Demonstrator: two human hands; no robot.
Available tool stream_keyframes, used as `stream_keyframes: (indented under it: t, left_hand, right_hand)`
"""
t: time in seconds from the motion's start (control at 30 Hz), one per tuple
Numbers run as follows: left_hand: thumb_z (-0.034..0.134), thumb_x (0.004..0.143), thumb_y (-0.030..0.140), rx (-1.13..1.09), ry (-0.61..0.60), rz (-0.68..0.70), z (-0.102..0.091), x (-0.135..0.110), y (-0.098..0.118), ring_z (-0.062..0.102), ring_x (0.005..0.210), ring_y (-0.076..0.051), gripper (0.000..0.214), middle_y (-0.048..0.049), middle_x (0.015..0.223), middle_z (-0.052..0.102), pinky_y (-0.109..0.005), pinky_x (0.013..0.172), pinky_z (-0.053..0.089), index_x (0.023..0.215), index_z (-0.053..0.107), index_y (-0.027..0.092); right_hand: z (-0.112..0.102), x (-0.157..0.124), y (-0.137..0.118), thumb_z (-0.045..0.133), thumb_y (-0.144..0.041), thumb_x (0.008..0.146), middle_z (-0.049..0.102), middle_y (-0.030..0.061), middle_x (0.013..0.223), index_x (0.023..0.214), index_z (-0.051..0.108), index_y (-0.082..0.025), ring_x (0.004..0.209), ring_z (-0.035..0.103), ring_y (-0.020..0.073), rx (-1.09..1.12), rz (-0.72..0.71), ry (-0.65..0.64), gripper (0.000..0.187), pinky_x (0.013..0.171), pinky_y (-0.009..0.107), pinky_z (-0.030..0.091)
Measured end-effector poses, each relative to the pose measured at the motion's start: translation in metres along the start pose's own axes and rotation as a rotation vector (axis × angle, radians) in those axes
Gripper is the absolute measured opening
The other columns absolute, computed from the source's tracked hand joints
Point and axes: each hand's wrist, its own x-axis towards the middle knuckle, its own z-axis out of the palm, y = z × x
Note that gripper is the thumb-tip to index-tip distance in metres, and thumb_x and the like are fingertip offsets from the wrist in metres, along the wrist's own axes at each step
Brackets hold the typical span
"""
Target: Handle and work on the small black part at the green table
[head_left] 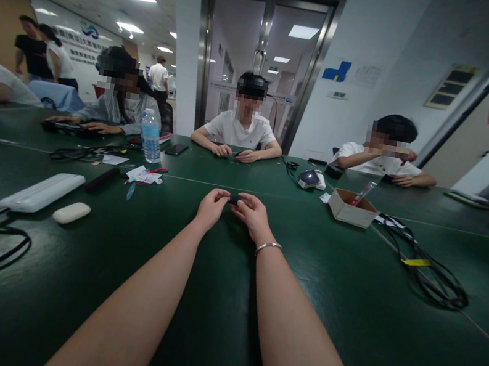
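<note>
I wear a silver bracelet [269,247] just below and right of the frame's centre. Near the centre, my left grip [211,209] and right grip [254,217] both pinch a small black object [235,199] over the green tabletop [215,328]. Beyond, an open box [348,213] sits right of centre, a bottle [151,137] stands left, and a person [242,127] sits at upper centre.

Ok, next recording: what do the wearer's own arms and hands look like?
The left forearm and right forearm show no sleeves. The left hand and right hand are ungloved. A narrow, silver-coloured metal bangle circles the right wrist; the left has nothing visible on it. Finger details are too small to judge.
</note>
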Motion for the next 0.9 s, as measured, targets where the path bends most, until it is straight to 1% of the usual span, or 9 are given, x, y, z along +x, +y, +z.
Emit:
stream_keyframes:
  t: [0.13,0.2,0.3,0.4,0.5,0.57,0.7,0.83,0.9]
  left_hand:
    - [0.046,0.083,0.035,0.005,-0.009,-0.046,0.001,0.001,0.0,0.055,0.065,-0.013,0.024,-0.0032,0.076,0.062,-0.022,0.056,0.041,0.09,0.06,0.017]
    - [0.044,0.084,0.032,0.027,-0.012,-0.023,0.002,0.002,-0.002,0.055,0.063,-0.012,0.023,-0.0019,0.071,0.06,-0.022,0.058,0.041,0.09,0.059,0.016]
    - [0.046,0.081,0.025,0.023,0.011,-0.027,0.002,0.003,-0.003,0.054,0.063,-0.011,0.017,-0.001,0.073,0.059,-0.021,0.058,0.041,0.092,0.057,0.017]
    - [0.043,0.084,0.031,-0.007,0.003,-0.044,0.002,0.003,-0.004,0.05,0.055,-0.011,0.02,0.0012,0.065,0.056,-0.022,0.054,0.039,0.094,0.053,0.018]
    - [0.046,0.082,0.027,-0.006,0.025,-0.011,0.002,0.003,-0.007,0.052,0.059,-0.011,0.02,0.0008,0.069,0.057,-0.021,0.056,0.039,0.099,0.053,0.018]
    - [0.048,0.081,0.024,-0.028,0.038,-0.009,0.002,0.004,-0.008,0.053,0.062,-0.01,0.02,0.0002,0.073,0.058,-0.02,0.057,0.039,0.098,0.054,0.018]
    - [0.042,0.085,0.034,-0.045,0.011,0.016,0.001,0.002,-0.005,0.049,0.054,-0.011,0.023,0.0023,0.058,0.051,-0.022,0.055,0.038,0.088,0.058,0.017]
    - [0.045,0.081,0.025,-0.057,0.008,0.019,0.0,-0.002,0.002,0.051,0.061,-0.011,0.016,0.0003,0.067,0.055,-0.022,0.057,0.038,0.084,0.059,0.017]
    - [0.043,0.082,0.027,-0.102,-0.013,0.004,0.0,-0.003,0.004,0.05,0.059,-0.012,0.019,0.0003,0.064,0.053,-0.022,0.054,0.036,0.084,0.058,0.017]
  right_hand:
    - [-0.001,0.001,0.002,0.064,-0.006,0.078,0.067,0.0015,0.077,0.093,0.059,-0.017,0.069,0.068,0.0138,0.004,0.005,0.003,0.019,0.076,0.031,0.059]
    - [-0.001,0.002,0.002,0.064,-0.006,0.078,0.067,0.002,0.078,0.093,0.06,-0.016,0.069,0.068,0.014,-0.001,0.007,0.0,0.019,0.076,0.031,0.059]
    - [0.0,0.001,0.001,0.064,-0.006,0.079,0.067,0.0029,0.079,0.094,0.06,-0.016,0.069,0.068,0.0144,-0.003,0.015,-0.007,0.019,0.075,0.031,0.059]
    - [0.001,0.0,-0.001,0.064,-0.006,0.079,0.068,0.0035,0.08,0.093,0.06,-0.016,0.07,0.068,0.0148,0.0,0.026,-0.004,0.018,0.075,0.03,0.059]
    - [0.002,-0.002,-0.003,0.065,-0.006,0.079,0.068,0.0038,0.079,0.092,0.06,-0.015,0.069,0.068,0.0146,-0.002,0.033,0.001,0.017,0.073,0.029,0.059]
    - [0.002,-0.002,-0.004,0.067,-0.007,0.079,0.068,0.005,0.08,0.09,0.061,-0.014,0.069,0.068,0.0149,0.0,0.035,0.007,0.014,0.07,0.027,0.06]
    - [0.003,-0.002,-0.005,0.065,-0.008,0.081,0.068,0.0056,0.075,0.088,0.061,-0.012,0.062,0.068,0.0153,-0.001,0.036,0.02,0.009,0.06,0.025,0.06]
    - [0.002,0.0,-0.003,0.064,-0.011,0.082,0.065,0.0035,0.063,0.084,0.062,-0.011,0.049,0.062,0.0127,-0.055,0.024,0.04,0.003,0.048,0.021,0.056]
    - [0.001,0.001,-0.002,0.066,-0.017,0.082,0.064,0.0035,0.06,0.082,0.063,-0.011,0.046,0.06,0.011,-0.075,0.018,0.045,0.007,0.045,0.019,0.054]
